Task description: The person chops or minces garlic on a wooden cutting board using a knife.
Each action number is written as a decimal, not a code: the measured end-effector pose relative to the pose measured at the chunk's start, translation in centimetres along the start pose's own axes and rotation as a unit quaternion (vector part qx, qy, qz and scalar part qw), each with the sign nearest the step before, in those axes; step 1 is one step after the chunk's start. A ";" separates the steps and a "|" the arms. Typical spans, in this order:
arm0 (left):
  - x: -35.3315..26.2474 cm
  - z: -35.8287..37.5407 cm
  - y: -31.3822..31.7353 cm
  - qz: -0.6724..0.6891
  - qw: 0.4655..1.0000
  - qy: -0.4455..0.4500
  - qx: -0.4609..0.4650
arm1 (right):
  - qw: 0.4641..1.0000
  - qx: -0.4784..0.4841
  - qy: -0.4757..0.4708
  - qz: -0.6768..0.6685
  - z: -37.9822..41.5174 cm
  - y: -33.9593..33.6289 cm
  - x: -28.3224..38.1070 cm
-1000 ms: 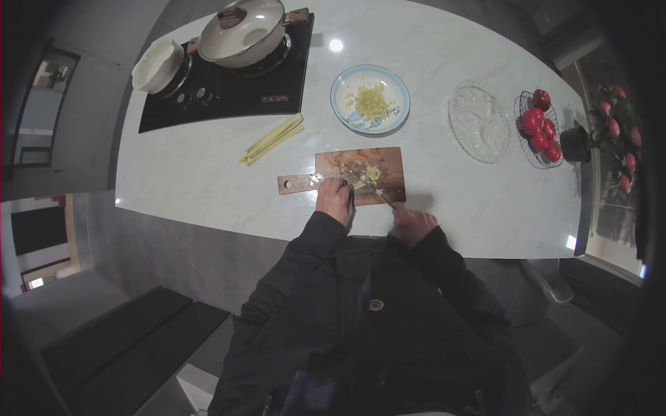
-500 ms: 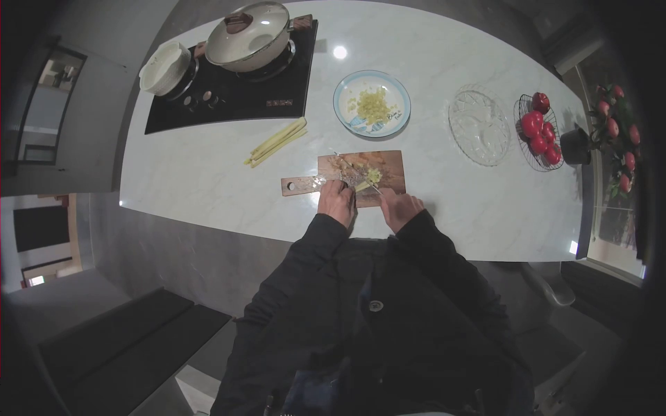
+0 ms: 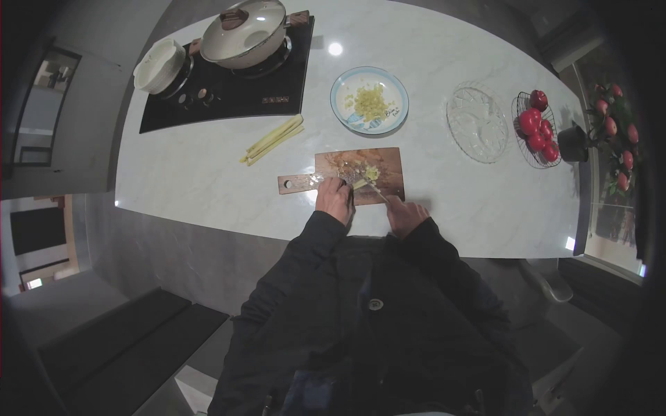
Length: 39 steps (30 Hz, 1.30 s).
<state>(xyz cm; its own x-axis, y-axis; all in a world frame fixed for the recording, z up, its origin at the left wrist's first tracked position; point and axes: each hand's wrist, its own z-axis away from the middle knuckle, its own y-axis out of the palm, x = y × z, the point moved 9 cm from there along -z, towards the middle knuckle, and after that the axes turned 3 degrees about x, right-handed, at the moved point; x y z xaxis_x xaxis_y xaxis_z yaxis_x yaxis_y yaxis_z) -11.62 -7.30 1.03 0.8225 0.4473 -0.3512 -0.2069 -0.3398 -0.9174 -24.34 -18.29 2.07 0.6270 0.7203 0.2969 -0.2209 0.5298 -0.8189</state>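
Note:
On a wooden cutting board (image 3: 393, 161) with a handle at its left, my left hand (image 3: 335, 200) is closed over a pale yellow-green stalk (image 3: 359, 184), which looks like celery. My right hand (image 3: 406, 216) grips a knife (image 3: 377, 191) by its handle, the blade slanting up and left over the board beside the stalk. Small chopped pieces (image 3: 372, 171) lie around the blade. Beyond the board, a blue-rimmed plate (image 3: 334, 104) holds a heap of chopped bits (image 3: 370, 104). Several uncut stalks (image 3: 272, 141) rest on the counter at the left.
A black cooktop (image 3: 239, 104) at the back left carries a lidded pan (image 3: 253, 48) and a white ribbed pot (image 3: 158, 67). To the right are a clear glass dish (image 3: 477, 123), a wire basket with red fruit (image 3: 531, 123) and a dark plant pot (image 3: 573, 143).
My right hand has moved slightly right and down, with the knife blade now turned more toward the near side. My left hand stays on the stalk. The whole view has shifted slightly.

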 end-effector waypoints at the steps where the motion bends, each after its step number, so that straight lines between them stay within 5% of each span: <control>1: 0.1 0.0 0.2 -0.005 1.000 -0.011 0.015 | 1.000 -0.001 -0.026 0.013 -0.6 -0.2 0.9; 6: 0.3 0.0 0.4 -0.001 1.000 -0.022 0.015 | 0.984 -0.111 -0.130 0.039 -2.8 -0.7 3.3; 12: -0.3 -0.3 -0.6 -0.006 0.999 -0.042 0.032 | 0.999 0.011 -0.039 0.022 -1.2 -1.0 0.8; 39: 0.7 0.1 1.4 0.011 0.999 -0.031 0.036 | 1.000 0.008 0.012 0.010 0.7 -0.3 -0.2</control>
<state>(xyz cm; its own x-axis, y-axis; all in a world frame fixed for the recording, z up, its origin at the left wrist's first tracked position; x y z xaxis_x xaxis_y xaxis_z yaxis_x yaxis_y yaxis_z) -11.33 -7.40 -0.49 0.7830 0.4916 -0.3811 -0.2651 -0.2905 -0.9194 -24.93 -18.26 2.60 0.6395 0.7206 0.2681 -0.2464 0.5223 -0.8164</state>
